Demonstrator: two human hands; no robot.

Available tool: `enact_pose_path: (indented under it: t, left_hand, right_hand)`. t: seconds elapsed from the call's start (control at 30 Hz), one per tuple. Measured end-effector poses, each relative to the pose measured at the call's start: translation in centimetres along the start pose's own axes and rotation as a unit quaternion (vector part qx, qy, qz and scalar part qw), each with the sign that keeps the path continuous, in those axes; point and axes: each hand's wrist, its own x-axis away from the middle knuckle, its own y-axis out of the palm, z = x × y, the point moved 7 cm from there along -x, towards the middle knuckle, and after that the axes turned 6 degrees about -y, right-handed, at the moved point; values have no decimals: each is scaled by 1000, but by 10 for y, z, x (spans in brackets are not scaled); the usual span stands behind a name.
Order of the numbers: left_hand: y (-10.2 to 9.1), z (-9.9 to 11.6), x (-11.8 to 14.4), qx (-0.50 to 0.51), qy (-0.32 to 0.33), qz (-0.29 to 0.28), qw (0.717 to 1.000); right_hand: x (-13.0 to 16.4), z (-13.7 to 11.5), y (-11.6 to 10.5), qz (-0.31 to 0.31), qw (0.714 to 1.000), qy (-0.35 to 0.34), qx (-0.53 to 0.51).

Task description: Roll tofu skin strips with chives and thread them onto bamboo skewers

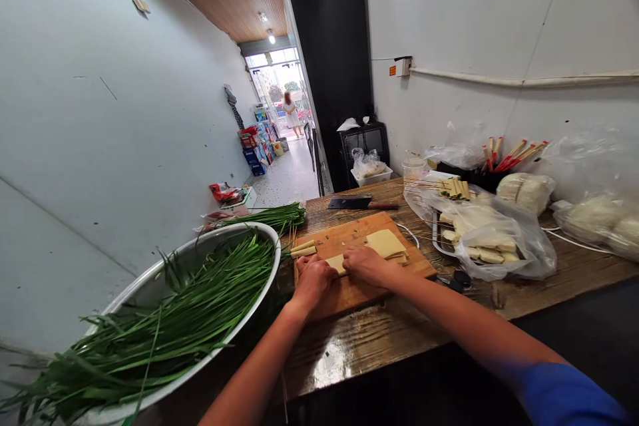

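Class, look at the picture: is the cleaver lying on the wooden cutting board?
No, the cleaver lies on the table beyond the cutting board, apart from both hands.

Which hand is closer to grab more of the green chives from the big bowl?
Probably the left hand: it sits nearer the bowl of chives; the right hand lies farther away, beside the tofu sheets.

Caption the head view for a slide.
Left hand and right hand roll a tofu sheet on a cutting board beside a basin of chives.
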Motion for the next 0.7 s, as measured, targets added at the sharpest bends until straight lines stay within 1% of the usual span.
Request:
enact_pose_path:
  t: [0.07, 0.17, 0.23, 0.37, 0.43, 0.5, 0.57, 0.63, 0.7]
  left_hand:
    - [2, -2, 1, -6, -19, 6, 1000]
    - [5, -5, 5, -11, -38, 32, 999]
    - [7, -4, 9, -16, -29, 52, 998]
    - [4, 5, 18, -38, 25, 103, 994]
    - [1, 5, 20, -48, 22, 129, 990]
    - [1, 2, 18, -45, 12, 119, 992]
    - [5, -1, 13, -31, 14, 83, 996]
    - [7, -5, 7, -18, 10, 61, 998]
    - [6, -8, 1, -16, 0, 48, 999]
  right_hand:
    - [1, -5, 2, 6, 999, -27, 34]
    - [2, -5, 9, -1, 998, -40, 52]
    - [1, -4, 11, -5, 998, -44, 53]
    - [-2, -2, 10, -6, 998, -41, 47]
    - [-3, 0, 8, -7, 998, -38, 42]
    - [-4, 1, 6, -8, 999, -35, 36]
    - [-5, 3, 6, -6, 999, -26, 32]
    - [-4, 3, 6, 5, 999, -13, 38]
    - [-2, -1, 7, 27, 998, -16, 51]
